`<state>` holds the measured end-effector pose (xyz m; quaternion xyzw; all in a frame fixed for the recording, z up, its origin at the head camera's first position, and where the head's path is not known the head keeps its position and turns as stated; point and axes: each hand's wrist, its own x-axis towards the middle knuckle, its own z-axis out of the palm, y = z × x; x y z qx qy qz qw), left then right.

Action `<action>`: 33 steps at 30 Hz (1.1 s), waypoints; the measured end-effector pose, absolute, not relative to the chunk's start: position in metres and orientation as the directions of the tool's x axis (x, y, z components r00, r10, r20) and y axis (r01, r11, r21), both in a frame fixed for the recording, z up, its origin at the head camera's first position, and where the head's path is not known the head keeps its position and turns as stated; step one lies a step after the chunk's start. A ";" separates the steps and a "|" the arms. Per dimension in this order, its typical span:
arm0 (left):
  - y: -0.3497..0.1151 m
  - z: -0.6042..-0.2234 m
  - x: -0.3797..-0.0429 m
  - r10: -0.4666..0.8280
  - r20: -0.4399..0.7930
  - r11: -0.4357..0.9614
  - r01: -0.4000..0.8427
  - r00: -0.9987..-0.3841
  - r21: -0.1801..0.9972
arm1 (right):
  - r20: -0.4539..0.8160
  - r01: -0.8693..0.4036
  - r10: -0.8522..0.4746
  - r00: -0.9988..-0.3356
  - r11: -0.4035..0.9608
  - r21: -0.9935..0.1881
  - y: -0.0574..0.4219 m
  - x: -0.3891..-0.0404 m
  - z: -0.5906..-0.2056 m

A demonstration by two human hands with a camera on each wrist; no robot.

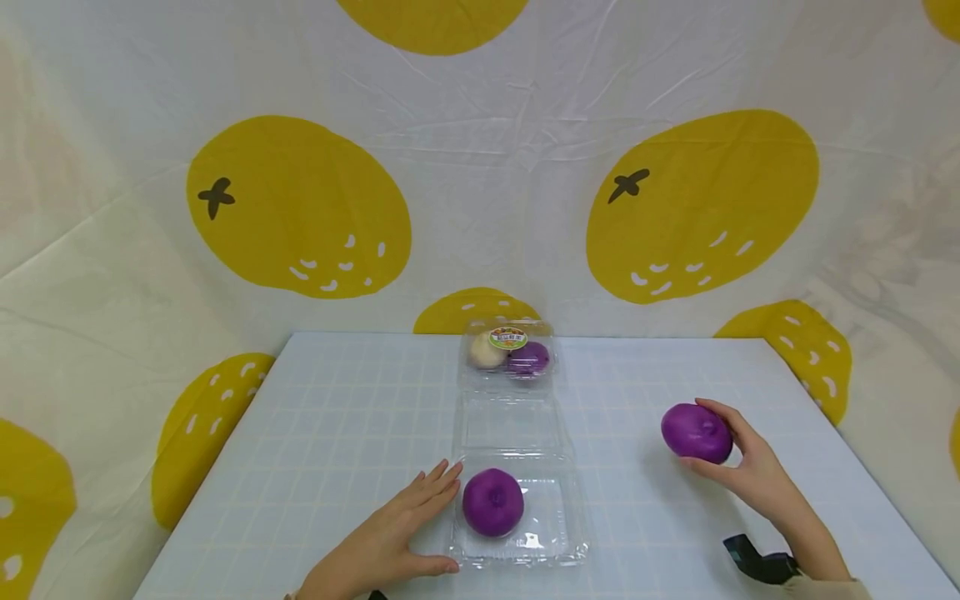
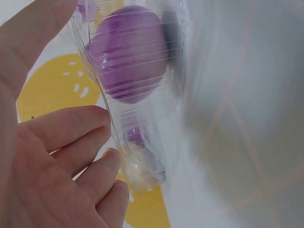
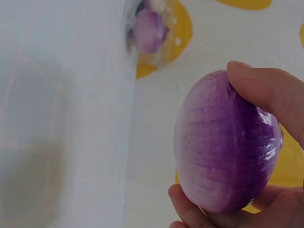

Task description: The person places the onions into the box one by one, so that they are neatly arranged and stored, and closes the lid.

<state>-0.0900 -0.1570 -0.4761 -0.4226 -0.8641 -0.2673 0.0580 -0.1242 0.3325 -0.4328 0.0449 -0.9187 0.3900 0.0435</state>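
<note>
A purple onion point(image 1: 696, 433) is in my right hand point(image 1: 750, 467), pinched between thumb and fingers and raised over the right side of the table. In the right wrist view the onion point(image 3: 227, 145) shows pale and purple streaks. My left hand point(image 1: 393, 529) lies at the left edge of an open clear plastic clamshell box point(image 1: 555, 521), its fingers extended, fingertips and thumb right at the rim. Inside the near half of this box sits a second purple onion point(image 1: 492, 502), towards the left; the left wrist view shows this onion point(image 2: 133, 54) through the ribbed plastic wall.
Behind the open lid point(image 1: 513, 421) stands another clear box point(image 1: 547, 329), closed and labelled, containing a pale round item point(image 1: 487, 352) and a purple onion point(image 1: 528, 359). The white table point(image 1: 360, 408) ends at a cloth backdrop point(image 1: 495, 200) printed with yellow fruit.
</note>
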 end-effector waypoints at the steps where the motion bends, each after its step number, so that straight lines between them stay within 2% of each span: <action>1: -0.157 -0.476 -0.090 0.699 0.327 0.501 0.762 -0.636 0.411 | 0.122 -0.128 -0.058 -0.991 0.691 -0.711 0.328 -0.123 -0.430; 8: -0.157 -0.477 -0.090 0.696 0.305 0.501 0.744 -0.650 0.443 | 0.166 -0.207 -0.124 -0.978 0.657 -0.725 0.299 -0.114 -0.418; 13: -0.157 -0.476 -0.090 0.701 0.319 0.493 0.757 -0.638 0.428 | 0.204 -0.268 -0.174 -0.963 0.638 -0.722 0.277 -0.106 -0.414; 24: -0.156 -0.475 -0.090 0.696 0.302 0.507 0.743 -0.652 0.437 | 0.299 -0.428 -0.309 -0.903 0.577 -0.695 0.233 -0.098 -0.421; 33: -0.157 -0.478 -0.091 0.700 0.330 0.486 0.761 -0.633 0.430 | 0.220 -0.408 -0.388 -0.895 0.515 -0.754 0.207 -0.090 -0.437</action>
